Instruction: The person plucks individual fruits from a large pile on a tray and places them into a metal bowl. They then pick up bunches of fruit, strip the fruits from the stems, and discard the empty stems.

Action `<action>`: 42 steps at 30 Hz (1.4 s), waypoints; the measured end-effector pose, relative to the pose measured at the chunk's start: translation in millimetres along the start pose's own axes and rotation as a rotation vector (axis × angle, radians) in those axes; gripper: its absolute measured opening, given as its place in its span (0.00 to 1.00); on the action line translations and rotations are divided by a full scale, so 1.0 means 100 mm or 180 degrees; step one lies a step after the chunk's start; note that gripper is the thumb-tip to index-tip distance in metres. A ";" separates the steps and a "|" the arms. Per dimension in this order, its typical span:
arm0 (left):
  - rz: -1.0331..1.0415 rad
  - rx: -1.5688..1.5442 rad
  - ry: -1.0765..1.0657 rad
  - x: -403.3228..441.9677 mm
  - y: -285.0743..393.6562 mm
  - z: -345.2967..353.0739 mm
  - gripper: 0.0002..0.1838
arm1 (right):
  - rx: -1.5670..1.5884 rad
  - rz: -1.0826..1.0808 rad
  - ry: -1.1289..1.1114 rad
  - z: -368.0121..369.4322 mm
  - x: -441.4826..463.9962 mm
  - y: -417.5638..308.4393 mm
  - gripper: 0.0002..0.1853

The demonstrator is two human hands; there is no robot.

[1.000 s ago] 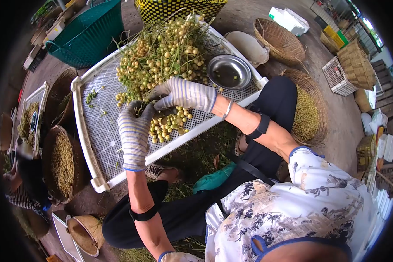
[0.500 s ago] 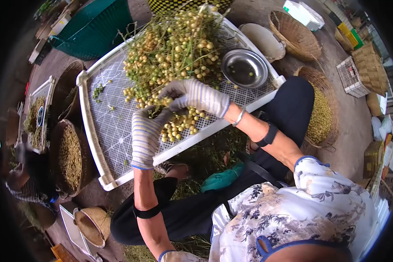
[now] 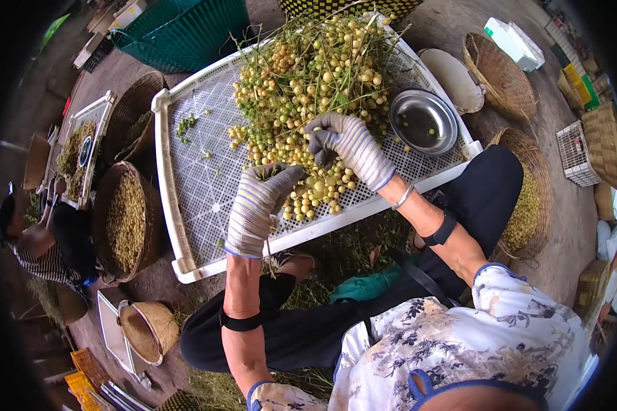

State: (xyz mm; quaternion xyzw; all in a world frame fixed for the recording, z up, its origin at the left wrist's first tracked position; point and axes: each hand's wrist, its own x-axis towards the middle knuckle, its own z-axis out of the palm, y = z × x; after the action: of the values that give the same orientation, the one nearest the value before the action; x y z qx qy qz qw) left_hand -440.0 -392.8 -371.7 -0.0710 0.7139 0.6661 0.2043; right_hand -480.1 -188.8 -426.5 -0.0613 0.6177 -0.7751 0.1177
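A heap of small round yellow-green fruits on thin stems (image 3: 308,72) covers the back of a white mesh tray (image 3: 199,161) across my knees. My left hand (image 3: 248,212), in a striped grey-palmed glove, is closed near the tray's front edge. A thin stem (image 3: 269,250) hangs down below its palm. My right hand (image 3: 355,147), gloved alike, is over the front of the heap with fingers curled; what they hold, if anything, is hidden. Loose fruits (image 3: 315,195) lie between and below both hands. A metal bowl (image 3: 424,122) with a few fruits sits at the tray's right.
A fruit-filled basket (image 3: 528,198) stands by my right knee, another (image 3: 127,219) to the left. A green basket (image 3: 185,34) is behind the tray. At far left, a person in a striped top (image 3: 38,260) sits by another tray (image 3: 79,151). A tan bucket (image 3: 147,332) stands lower left.
My hands have moved apart: the right is farther right of the left and off the small cluster. The whole view has shifted, bringing the person at left more into sight.
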 end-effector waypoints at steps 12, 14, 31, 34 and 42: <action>-0.0239 -0.0766 0.0789 0.10 0.04 0.23 0.10 | 0.0176 -0.0154 -0.0016 0.28 -0.16 0.01 0.16; -0.0049 -0.0572 0.0697 0.12 -0.03 0.25 0.10 | 0.0052 -0.0261 0.0164 0.30 -0.10 0.09 0.16; 0.0063 -0.0989 0.0517 0.07 -0.05 0.25 0.11 | 0.1555 0.0469 -0.0522 0.10 -0.07 0.26 0.20; -0.0156 -0.1272 0.0608 0.07 -0.07 0.22 0.12 | 0.1765 0.0606 -0.0705 0.04 -0.01 0.33 0.19; -0.0118 -0.1458 0.0522 0.03 0.04 0.29 0.11 | 0.1643 0.0502 -0.0821 0.09 -0.04 0.22 0.17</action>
State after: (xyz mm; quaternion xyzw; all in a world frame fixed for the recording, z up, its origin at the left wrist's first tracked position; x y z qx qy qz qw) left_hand -438.2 -363.0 -369.8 -0.1825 0.5569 0.7987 0.1364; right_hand -471.5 -200.7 -445.3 -0.0792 0.3829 -0.8809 0.2668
